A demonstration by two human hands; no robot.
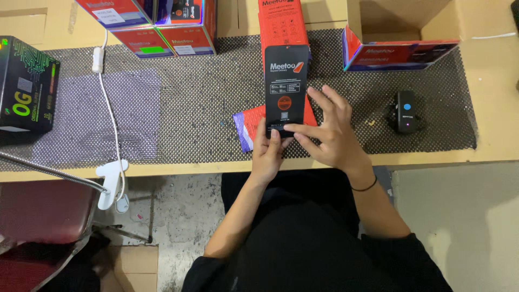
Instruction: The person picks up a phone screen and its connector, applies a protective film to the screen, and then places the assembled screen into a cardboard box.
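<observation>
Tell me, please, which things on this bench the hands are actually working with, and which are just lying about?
In hand:
- flat black package, held by the left hand, touched by the right hand
- red box under it
- red-and-purple pouch beneath

Lying about:
- small black scanner
- open cardboard carton
- stacked red boxes
- black-and-green box
- white cable

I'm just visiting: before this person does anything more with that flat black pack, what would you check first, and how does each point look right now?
1. Left hand grips the flat black pack at its near end: ok.
2. Right hand fingers touch the pack's lower edge: ok.
3. Pack lies over the red box and red-purple sleeve: ok.
4. Black handheld scanner lies apart, to the right on the mesh mat: ok.
5. White cable lies away from the hands: ok.
6. Pack sealed: cannot tell.
</observation>
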